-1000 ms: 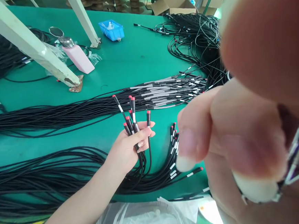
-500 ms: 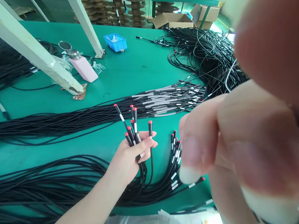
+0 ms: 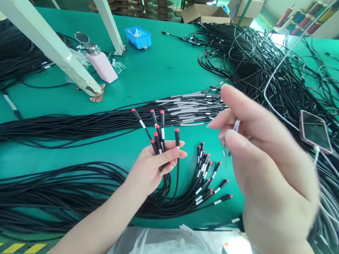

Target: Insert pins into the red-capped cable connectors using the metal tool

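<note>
My left hand is closed around several black cables, their red-capped connectors fanned upward above my fist. One connector stands apart on the right, pinched between my thumb and fingers. My right hand is raised to the right, fingers curled, with motion blur. A small whitish and metallic thing shows between its fingers; its kind is too blurred to tell. Below and between my hands, more red-capped cable ends with white labels lie spread on the green table.
A bundle of cables with grey ribbed sleeves crosses the table behind my hands. A large cable heap fills the right, with a phone on it. A pink bottle, blue bin and white post stand further back.
My right hand has moved away from close in front of the camera, down over the table. My left hand keeps its hold on the cables. The view has shifted slightly.
</note>
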Demonstrator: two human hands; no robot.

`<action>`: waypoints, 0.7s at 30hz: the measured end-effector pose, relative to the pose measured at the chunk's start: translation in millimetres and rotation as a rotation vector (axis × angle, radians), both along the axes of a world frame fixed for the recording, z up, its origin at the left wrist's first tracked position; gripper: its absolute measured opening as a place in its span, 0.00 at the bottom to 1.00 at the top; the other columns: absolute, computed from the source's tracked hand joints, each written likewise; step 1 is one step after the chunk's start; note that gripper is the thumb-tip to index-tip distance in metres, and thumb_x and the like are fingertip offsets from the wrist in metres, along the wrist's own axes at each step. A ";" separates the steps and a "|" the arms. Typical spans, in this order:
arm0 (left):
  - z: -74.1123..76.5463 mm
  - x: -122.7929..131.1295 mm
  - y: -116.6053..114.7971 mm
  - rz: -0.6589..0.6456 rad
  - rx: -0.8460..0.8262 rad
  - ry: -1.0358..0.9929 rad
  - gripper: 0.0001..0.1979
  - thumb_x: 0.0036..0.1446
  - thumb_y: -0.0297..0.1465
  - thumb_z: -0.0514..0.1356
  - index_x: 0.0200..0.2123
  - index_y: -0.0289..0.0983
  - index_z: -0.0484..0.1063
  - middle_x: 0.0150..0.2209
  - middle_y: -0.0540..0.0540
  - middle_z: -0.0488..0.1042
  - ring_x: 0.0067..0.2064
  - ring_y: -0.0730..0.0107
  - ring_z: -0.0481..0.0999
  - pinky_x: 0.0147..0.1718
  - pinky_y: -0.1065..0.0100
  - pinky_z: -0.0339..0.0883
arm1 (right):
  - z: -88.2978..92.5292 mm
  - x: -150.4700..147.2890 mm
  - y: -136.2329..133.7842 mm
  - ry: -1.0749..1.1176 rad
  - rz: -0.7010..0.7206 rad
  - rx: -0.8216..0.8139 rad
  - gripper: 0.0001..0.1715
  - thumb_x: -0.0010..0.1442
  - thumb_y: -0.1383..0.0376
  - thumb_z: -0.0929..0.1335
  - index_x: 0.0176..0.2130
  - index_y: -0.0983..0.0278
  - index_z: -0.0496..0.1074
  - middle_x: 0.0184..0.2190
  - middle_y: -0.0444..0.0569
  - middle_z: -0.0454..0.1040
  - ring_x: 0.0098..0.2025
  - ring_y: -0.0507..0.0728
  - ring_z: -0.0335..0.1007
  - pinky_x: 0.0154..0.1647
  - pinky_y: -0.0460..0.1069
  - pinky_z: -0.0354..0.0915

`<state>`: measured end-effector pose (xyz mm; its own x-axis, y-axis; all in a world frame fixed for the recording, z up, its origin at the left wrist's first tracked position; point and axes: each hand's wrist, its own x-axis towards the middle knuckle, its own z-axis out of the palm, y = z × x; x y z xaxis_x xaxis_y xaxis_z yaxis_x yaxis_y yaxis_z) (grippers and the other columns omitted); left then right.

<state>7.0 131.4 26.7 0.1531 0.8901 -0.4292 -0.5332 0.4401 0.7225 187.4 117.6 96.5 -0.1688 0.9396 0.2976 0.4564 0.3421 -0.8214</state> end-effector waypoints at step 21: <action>-5.7 -0.2 -3.4 -0.159 0.050 0.016 0.06 0.50 0.31 0.71 0.29 0.35 0.80 0.37 0.42 0.79 0.24 0.79 0.61 0.21 0.70 0.48 | -73.4 -9.8 38.7 0.164 -0.134 -0.290 0.27 0.69 0.44 0.61 0.46 0.56 0.81 0.33 0.47 0.73 0.30 0.54 0.67 0.27 0.49 0.63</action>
<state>6.8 127.9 21.0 0.2874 0.8755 -0.3884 -0.4476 0.4813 0.7537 177.6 156.3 23.1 -0.0107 0.9996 0.0279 0.3357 0.0298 -0.9415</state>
